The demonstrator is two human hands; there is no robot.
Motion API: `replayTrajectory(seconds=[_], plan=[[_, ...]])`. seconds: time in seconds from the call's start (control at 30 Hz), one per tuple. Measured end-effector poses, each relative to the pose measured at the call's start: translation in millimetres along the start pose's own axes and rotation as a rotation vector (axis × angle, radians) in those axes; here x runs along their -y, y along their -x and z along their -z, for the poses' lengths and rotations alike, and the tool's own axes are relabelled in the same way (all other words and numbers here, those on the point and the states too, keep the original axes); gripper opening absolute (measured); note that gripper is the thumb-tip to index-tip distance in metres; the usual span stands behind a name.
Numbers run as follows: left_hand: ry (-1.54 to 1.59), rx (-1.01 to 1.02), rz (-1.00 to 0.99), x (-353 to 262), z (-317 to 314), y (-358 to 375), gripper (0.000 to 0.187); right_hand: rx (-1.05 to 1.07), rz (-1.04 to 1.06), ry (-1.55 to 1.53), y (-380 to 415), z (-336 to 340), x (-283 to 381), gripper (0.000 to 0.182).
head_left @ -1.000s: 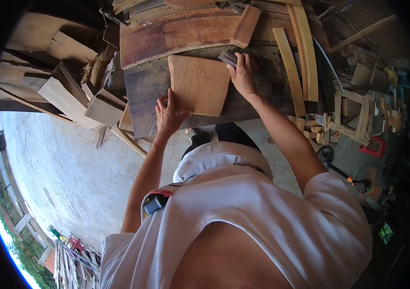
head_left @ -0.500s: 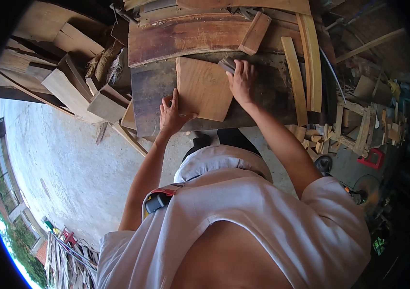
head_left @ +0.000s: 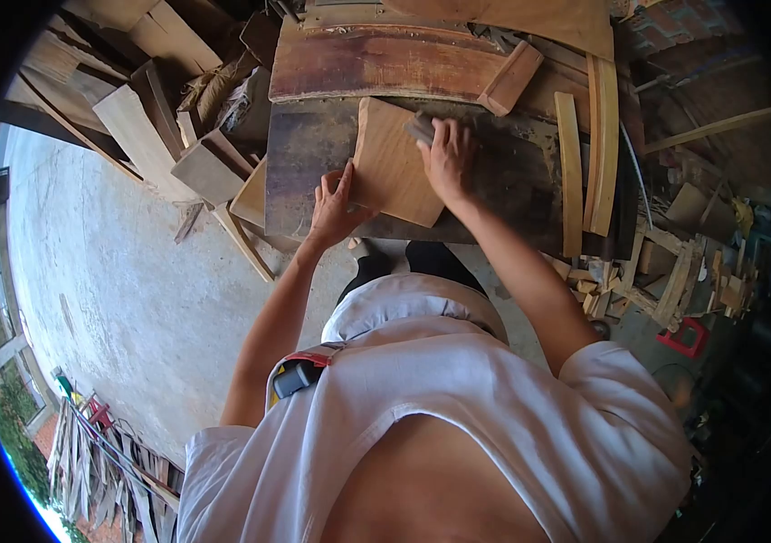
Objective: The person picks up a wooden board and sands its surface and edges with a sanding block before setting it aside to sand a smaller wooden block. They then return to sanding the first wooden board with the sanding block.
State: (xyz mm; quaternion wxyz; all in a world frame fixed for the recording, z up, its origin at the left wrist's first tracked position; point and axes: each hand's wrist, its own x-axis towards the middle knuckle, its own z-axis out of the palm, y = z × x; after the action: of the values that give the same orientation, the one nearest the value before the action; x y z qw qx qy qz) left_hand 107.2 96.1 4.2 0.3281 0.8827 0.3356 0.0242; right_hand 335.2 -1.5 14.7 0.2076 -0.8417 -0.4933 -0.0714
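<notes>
A flat wooden board [head_left: 395, 172] lies on the dark bench top [head_left: 304, 149]. My left hand [head_left: 338, 208] steadies it at the near left corner, with fingers along the left edge and the thumb by the near edge. In my right hand [head_left: 450, 163] is a small grey-brown sanding block [head_left: 420, 128], pressed at the board's far right part. The hand covers some of the board's right edge and part of the block.
Behind the board lies a wide reddish plank [head_left: 376, 68] with a short wood block [head_left: 510, 78] on it. Long strips [head_left: 569, 172] line the bench's right side. Offcuts [head_left: 146, 127] are piled at left, and a red stool [head_left: 682, 337] stands at lower right.
My right hand has moved the sanding block leftward over the board. The left hand keeps its place at the board's corner. The whole view has shifted and turned slightly.
</notes>
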Motion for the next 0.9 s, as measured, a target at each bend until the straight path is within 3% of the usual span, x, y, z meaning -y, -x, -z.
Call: replayTrajectory(seconds=[0.1, 0.2, 0.3, 0.37, 0.43, 0.57, 0.67, 0.73, 0.8, 0.83, 0.9], plan=[[0.021, -0.028, -0.019, 4.0, -3.9, 6.3, 0.103, 0.217, 0.202, -0.118, 81.0, 23.1, 27.3, 0.054], [0.028, -0.04, -0.023, 6.5, -0.4, 4.4, 0.1, 0.273, 0.329, -0.222, 74.3, 22.3, 17.4, 0.054], [0.051, -0.018, -0.029, 1.7, 0.3, 5.5, 0.098, 0.018, 0.205, -0.178, 0.1, -4.4, 6.9, 0.046], [0.047, -0.007, -0.028, 2.7, 2.9, 5.2, 0.097, -0.053, 0.083, -0.014, -39.4, -18.2, 7.6, 0.038], [0.062, -0.036, -0.039, 2.5, 1.1, 4.9, 0.097, -0.036, 0.034, 0.022, -35.8, -18.0, 13.8, 0.041], [0.046, -0.039, -0.03, 3.6, 1.1, 5.4, 0.098, 0.147, 0.257, -0.109, 71.4, 4.1, 25.7, 0.056], [0.047, -0.041, -0.046, 6.0, -0.6, 5.0, 0.099, 0.28, 0.356, -0.247, 77.1, 19.6, 20.4, 0.059], [0.054, -0.02, -0.041, 4.6, 1.8, 3.1, 0.099, 0.128, 0.328, -0.187, 38.7, 1.7, 13.9, 0.053], [0.06, 0.003, -0.009, 0.2, 3.5, 3.3, 0.1, 0.095, 0.121, -0.098, -21.4, -0.7, 15.3, 0.045], [0.054, 0.009, -0.012, -0.4, 3.3, 3.9, 0.1, -0.08, 0.122, -0.028, -41.1, -21.0, 11.2, 0.044], [0.043, -0.017, -0.041, 1.7, 2.5, 3.8, 0.099, -0.018, 0.036, -0.064, -45.5, -23.8, 17.0, 0.045]])
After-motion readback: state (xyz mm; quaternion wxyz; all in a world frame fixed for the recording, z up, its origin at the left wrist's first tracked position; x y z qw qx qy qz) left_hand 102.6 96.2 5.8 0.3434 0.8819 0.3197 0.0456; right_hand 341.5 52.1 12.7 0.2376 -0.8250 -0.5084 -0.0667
